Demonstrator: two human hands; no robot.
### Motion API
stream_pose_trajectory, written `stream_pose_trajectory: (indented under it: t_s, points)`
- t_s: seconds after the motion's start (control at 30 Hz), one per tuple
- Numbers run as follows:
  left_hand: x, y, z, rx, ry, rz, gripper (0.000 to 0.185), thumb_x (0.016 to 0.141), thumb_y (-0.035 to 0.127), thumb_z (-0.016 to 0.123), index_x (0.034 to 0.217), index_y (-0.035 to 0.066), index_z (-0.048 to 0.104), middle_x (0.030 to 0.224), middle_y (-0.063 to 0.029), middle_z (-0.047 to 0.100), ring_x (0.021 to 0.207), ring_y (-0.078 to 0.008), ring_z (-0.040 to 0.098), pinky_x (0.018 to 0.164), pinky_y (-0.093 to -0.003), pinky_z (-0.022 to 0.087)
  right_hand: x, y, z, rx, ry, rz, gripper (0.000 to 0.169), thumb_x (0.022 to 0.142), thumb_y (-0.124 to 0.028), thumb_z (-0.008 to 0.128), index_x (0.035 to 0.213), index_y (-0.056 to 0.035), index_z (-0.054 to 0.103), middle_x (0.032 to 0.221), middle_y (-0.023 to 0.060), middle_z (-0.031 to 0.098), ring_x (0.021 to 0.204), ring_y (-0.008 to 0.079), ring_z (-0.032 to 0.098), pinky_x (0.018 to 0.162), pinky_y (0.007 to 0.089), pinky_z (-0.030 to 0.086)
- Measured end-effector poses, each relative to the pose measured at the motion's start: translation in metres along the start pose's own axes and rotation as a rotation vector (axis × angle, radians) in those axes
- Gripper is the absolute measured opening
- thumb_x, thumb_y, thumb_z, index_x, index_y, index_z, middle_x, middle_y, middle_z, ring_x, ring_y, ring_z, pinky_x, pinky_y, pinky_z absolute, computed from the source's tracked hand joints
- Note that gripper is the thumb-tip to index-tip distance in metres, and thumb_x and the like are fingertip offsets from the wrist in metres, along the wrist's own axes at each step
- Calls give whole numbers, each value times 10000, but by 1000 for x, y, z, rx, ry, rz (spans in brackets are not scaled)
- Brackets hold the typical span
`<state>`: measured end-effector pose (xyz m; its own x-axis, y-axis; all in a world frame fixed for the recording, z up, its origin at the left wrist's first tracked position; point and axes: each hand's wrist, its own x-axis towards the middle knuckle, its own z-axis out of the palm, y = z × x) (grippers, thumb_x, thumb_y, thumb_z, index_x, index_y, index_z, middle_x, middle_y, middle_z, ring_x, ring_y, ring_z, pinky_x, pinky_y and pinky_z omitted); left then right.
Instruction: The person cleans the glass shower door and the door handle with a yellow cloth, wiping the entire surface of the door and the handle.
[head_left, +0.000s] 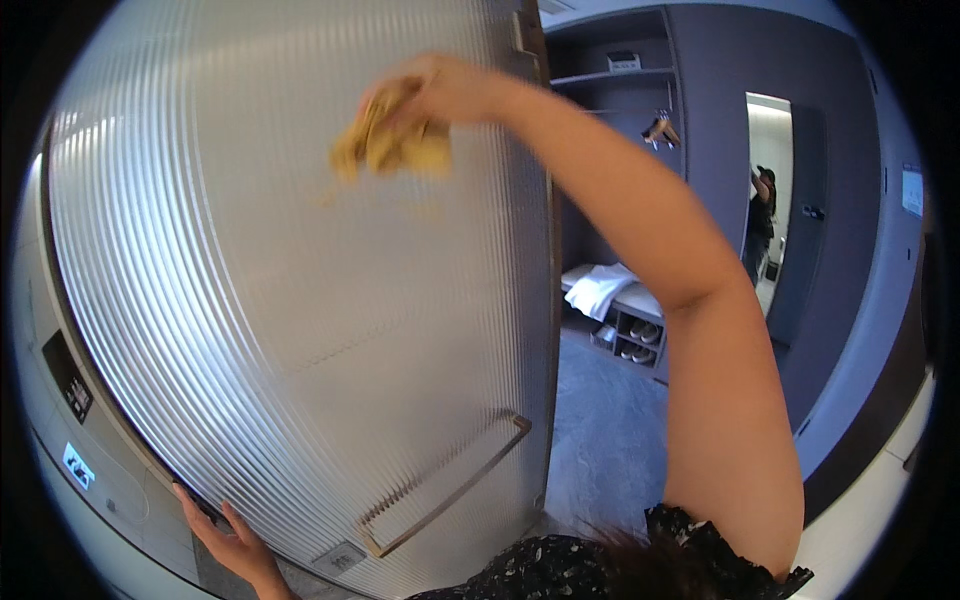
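My right hand (442, 86) is raised near the top of a ribbed glass door (315, 270), gripping a crumpled yellow cloth (394, 142). Hand and cloth are slightly blurred. The cloth lies at the glass, its lower folds spread out, and a faint yellow reflection shows just beneath it. Low on the left, my left hand (236, 551) grips the door's dark-framed edge, fingers on either side of it. A long metal bar handle (450, 491) is fixed to the door between the two hands, below the cloth.
Beyond the door's right edge stands an open wardrobe (611, 94) with hangers (661, 131). A bench (637, 298) bears a white cloth (600, 291), with shoes (643, 330) below. A tall mirror (765, 195) reflects a person. Grey flooring (607, 435) lies between.
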<state>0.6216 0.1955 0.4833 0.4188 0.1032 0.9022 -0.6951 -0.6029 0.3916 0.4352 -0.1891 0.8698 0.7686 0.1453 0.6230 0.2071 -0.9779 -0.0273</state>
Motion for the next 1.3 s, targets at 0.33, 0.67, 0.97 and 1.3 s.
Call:
stream_pose_trajectory:
  t_s: [0.33, 0.67, 0.97, 1.3]
  points:
    - [4, 20, -2, -102, -38, -34, 608, 848, -26, 520, 1420, 15, 316, 1429, -177, 379, 1311, -338, 372, 1073, -400, 301, 71, 46, -31, -439, 754, -68, 248, 846, -56, 594, 1081, -133, 619, 1064, 41, 613, 972, 192, 590, 824, 289, 474]
    - [4, 2, -21, -36, -56, -51, 667, 786, -66, 541, 1412, 1, 321, 1417, -189, 389, 1292, -349, 392, 1072, -404, 305, -1, 2, 54, -119, 62, -107, 384, 714, 98, 537, 1016, -123, 621, 968, 12, 584, 895, 161, 558, 800, 289, 461]
    - [3, -2, -17, -67, -34, -67, 601, 845, 6, 543, 1409, 32, 336, 1389, -186, 420, 1245, -354, 447, 1003, -385, 393, 83, -106, 31, -314, 765, -107, 195, 841, -32, 602, 1035, -21, 589, 961, 108, 621, 911, 244, 592, 814, 355, 457]
    - [5, -8, -19, -105, -78, -34, 603, 848, 5, 545, 1413, 48, 341, 1356, -187, 455, 1217, -354, 474, 979, -382, 413, 1, -58, 179, -355, 452, -437, 402, 708, 77, 567, 1039, -140, 638, 1011, 69, 592, 983, 280, 554, 889, 344, 444]
